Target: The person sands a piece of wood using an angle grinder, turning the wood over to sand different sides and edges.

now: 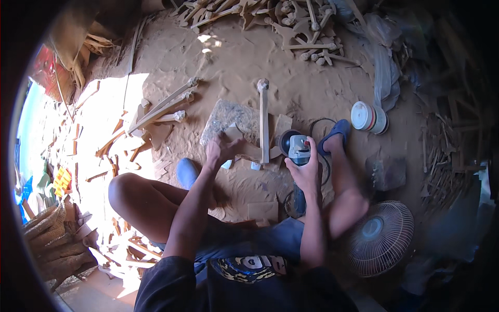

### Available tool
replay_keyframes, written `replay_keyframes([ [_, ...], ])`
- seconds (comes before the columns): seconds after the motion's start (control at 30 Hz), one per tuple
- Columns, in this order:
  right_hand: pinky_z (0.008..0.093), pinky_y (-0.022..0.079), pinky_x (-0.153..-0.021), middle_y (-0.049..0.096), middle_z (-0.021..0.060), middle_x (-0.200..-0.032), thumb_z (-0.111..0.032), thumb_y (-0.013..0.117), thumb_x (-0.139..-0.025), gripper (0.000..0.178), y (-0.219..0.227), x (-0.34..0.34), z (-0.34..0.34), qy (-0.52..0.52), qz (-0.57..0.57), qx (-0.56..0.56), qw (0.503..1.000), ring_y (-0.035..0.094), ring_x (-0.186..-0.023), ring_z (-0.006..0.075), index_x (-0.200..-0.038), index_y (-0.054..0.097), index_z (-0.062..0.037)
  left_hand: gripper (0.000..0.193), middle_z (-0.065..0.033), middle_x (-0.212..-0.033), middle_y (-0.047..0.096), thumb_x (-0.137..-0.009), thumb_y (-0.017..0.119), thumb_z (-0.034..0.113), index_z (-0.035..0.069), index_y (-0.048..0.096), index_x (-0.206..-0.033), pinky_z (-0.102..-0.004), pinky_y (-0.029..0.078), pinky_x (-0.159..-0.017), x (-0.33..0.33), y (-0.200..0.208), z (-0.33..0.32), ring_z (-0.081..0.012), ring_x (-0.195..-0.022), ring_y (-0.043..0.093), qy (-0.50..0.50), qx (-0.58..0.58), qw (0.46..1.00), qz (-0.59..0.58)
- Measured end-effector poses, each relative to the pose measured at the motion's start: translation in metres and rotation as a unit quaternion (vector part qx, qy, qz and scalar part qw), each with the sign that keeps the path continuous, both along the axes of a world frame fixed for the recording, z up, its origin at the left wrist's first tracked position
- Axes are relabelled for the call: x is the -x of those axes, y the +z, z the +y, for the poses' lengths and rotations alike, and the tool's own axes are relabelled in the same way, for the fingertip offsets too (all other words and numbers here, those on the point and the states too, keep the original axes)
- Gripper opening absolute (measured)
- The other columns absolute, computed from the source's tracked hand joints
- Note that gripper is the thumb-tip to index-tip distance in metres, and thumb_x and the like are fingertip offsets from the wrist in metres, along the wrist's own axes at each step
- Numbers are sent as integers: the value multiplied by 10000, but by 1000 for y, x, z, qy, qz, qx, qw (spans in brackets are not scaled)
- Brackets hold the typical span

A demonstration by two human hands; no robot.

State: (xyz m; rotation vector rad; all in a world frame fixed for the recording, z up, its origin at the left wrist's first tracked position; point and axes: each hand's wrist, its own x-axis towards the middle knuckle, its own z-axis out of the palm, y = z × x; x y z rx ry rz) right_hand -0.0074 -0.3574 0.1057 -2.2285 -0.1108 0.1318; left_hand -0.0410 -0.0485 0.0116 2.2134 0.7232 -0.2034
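My right hand [307,169] is closed round an angle grinder [299,148] with a grey-white head, its dark round disc [285,141] facing left. To the left, my left hand [223,149] is closed on a flat, pale bone piece [248,151] at the near edge of a rough stone block [223,117]. Part of that piece is hidden by my fingers. Between the hands, a long bone [263,122] with a knobbed far end lies pointing away from me, resting by the block's right side. The disc is close to the bone's near end; I cannot tell whether they touch.
Several long bones [166,106] lie at the left, and a bigger heap [301,31] is at the far side. A white tub [369,117] lies at the right. Near my right leg stands a fan [382,238]. A dark cable [327,169] loops beside the grinder.
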Motion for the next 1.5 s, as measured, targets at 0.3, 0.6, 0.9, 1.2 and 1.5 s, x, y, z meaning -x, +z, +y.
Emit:
replay_keyframes([
  [0.3,477,541,-1021,654,240,-1402,-196,857,-788,926,-3,16,-17,-3,48,63,997,662,-1254,425,-1594,403,-154,587,-195,-829,742,-832,872,508,-24,670,-977,-407,572,-711,-6,23,-16,-278,-779,749,-39,20,988,-148],
  [0.6,425,477,-1124,582,242,-1490,-139,835,-803,912,-42,18,-22,45,-1,-45,998,593,-1371,376,-1597,388,-84,547,-188,-870,754,-850,874,481,1,665,-1011,-414,576,-726,-9,33,-25,-320,-805,760,-72,-16,982,-172],
  [0.9,423,476,-1128,575,232,-1501,-162,843,-802,920,-26,15,-19,48,58,-36,997,583,-1382,381,-1596,386,-69,522,-171,-908,777,-848,878,462,17,687,-1043,-414,585,-746,-11,43,-31,-313,-842,776,-77,-34,980,-183],
  [1.2,446,516,-1069,624,229,-1440,-250,853,-801,911,-32,11,-24,45,40,-45,997,620,-1322,408,-1587,411,-121,468,-162,-925,789,-853,887,417,24,698,-1026,-403,597,-753,-14,40,-32,-298,-851,786,-98,-32,975,-195],
  [1.5,467,530,-1045,635,230,-1426,-291,837,-810,913,-15,10,-26,41,102,46,993,654,-1271,407,-1599,397,-159,440,-156,-919,791,-855,895,390,30,700,-1016,-399,605,-744,-20,46,-40,-292,-839,790,-116,-41,968,-217],
])
